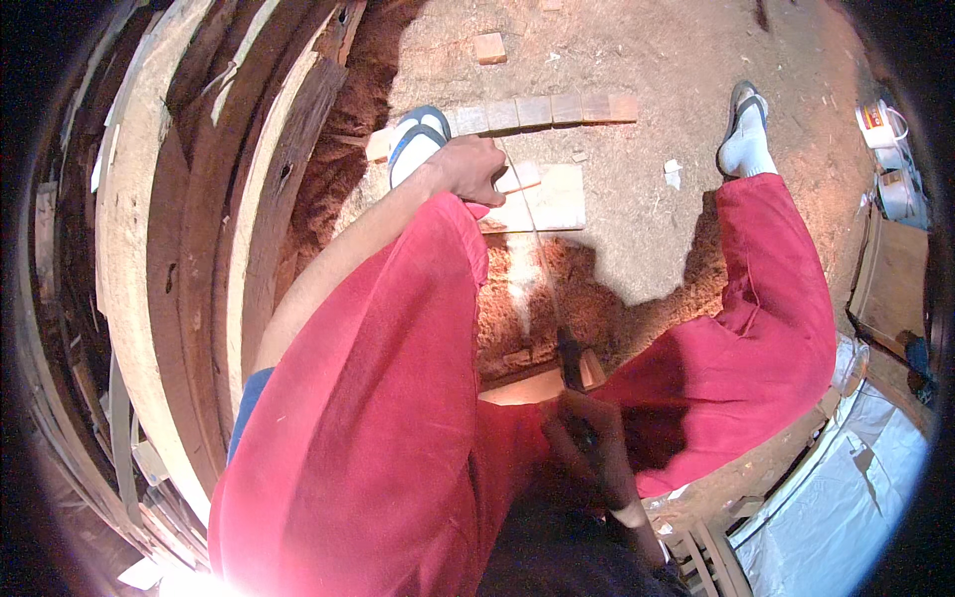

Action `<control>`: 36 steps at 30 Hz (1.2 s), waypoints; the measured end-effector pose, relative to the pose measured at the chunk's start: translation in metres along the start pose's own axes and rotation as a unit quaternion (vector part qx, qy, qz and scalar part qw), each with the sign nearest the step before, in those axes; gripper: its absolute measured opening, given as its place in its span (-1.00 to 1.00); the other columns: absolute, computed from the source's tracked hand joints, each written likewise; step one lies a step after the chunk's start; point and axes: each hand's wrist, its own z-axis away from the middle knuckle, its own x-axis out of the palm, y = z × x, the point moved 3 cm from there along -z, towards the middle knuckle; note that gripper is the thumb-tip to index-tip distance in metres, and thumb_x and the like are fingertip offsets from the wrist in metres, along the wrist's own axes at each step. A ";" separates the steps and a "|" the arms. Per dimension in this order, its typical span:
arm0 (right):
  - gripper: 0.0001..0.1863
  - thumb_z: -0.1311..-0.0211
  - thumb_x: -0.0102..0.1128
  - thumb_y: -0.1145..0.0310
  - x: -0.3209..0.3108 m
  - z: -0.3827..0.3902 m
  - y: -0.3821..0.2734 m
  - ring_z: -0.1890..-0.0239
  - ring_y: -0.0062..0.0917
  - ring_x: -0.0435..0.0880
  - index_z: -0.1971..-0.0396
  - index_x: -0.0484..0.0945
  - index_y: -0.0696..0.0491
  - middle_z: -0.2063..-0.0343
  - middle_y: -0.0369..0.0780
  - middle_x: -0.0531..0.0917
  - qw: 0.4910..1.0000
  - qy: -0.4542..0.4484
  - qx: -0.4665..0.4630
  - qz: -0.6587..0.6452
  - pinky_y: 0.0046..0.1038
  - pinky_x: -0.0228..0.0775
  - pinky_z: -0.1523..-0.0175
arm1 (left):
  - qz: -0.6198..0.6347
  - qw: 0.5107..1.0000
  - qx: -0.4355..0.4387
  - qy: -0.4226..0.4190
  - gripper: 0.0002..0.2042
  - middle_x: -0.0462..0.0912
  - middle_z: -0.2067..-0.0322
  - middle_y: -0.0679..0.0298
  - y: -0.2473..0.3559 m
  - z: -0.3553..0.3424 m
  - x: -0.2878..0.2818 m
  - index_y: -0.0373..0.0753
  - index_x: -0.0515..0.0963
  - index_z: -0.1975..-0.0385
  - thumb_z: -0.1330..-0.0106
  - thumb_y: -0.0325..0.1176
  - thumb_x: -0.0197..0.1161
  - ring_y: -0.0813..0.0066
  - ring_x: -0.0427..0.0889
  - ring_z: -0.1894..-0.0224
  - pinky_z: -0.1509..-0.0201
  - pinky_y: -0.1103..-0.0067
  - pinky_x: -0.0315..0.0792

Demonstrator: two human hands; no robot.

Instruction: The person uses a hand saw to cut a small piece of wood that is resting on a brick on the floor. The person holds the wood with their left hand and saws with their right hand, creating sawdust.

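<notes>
My left hand reaches past my left knee, its fingers curled on a small wooden block. The block lies over a pale flat board on the ground. Lower down, between my legs, my right hand is closed round the dark handle of a long thin-bladed tool. Its narrow blade runs away from me and crosses the block beside my left hand. The blade appears nearly edge-on, so its exact kind is unclear. Shadow darkens my right hand.
Beyond the board, several wooden blocks lie in a row, with a single block farther off. Long timbers are stacked at the left. White buckets and a silvery sheet are at the right. Reddish sawdust covers the ground between my legs.
</notes>
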 end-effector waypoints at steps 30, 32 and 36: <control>-0.72 -0.25 0.39 0.55 -0.018 0.019 0.045 0.63 -0.72 0.31 0.60 0.48 0.10 0.71 -0.41 0.43 0.989 0.076 -0.098 -0.079 -0.52 0.15 0.52 | -0.011 0.998 0.016 0.054 -0.56 0.68 0.50 -0.13 -0.002 0.004 0.005 -0.33 0.68 0.53 0.00 0.04 0.37 -0.15 0.72 0.29 0.14 0.14 0.60; -0.66 -0.25 0.38 0.55 0.027 0.001 0.085 0.65 -0.71 0.27 0.65 0.43 0.08 0.74 -0.41 0.39 0.882 0.336 -0.085 -0.319 -0.50 0.10 0.54 | -0.013 0.997 0.036 0.062 -0.56 0.68 0.50 -0.13 0.005 -0.006 0.001 -0.33 0.68 0.53 0.00 0.03 0.37 -0.16 0.72 0.30 0.14 0.14 0.60; -0.62 -0.26 0.37 0.55 -0.008 0.002 0.046 0.65 -0.73 0.24 0.68 0.38 0.05 0.75 -0.43 0.33 0.999 0.024 -0.042 0.010 -0.48 0.04 0.55 | 0.000 0.998 0.020 0.058 -0.56 0.68 0.49 -0.14 -0.002 0.004 0.003 -0.35 0.68 0.51 0.00 0.01 0.38 -0.17 0.72 0.31 0.13 0.13 0.60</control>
